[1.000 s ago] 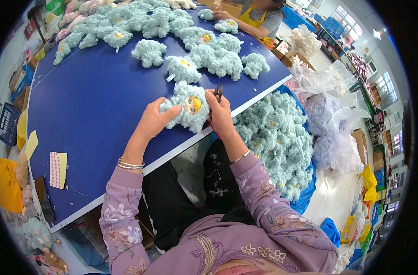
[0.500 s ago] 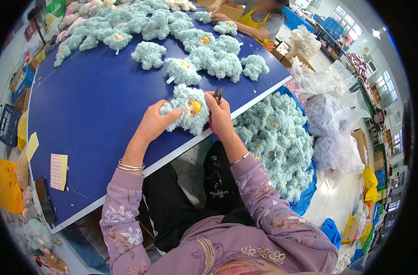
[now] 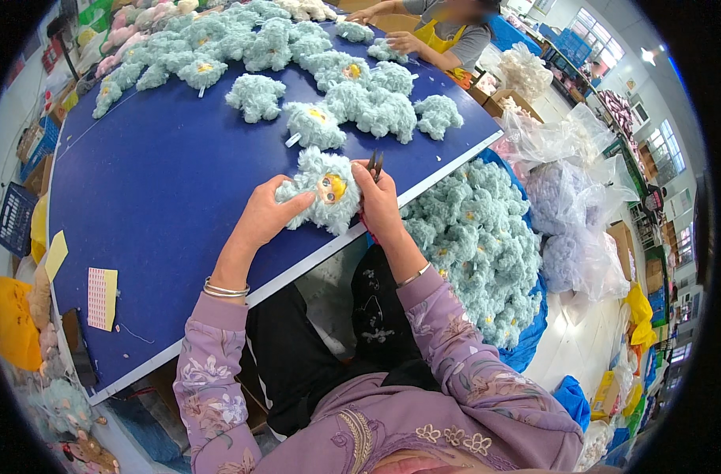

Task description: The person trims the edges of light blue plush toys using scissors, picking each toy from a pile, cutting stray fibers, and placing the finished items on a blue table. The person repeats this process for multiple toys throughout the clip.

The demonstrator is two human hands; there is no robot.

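I make out a mauve top with flower-printed sleeves and pale blossom trim; over my feed, silvery bangles and black trousers, white-embroidered on the right.

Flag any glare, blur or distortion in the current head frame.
Head view: fisheye bows the left edge of the blue table, with black corners around the image; head view: the ceiling lamp flares white, and the pale floor shows bright glare; head view: the head of the co-worker is blurred, while the held plush doll reads fairly clear.
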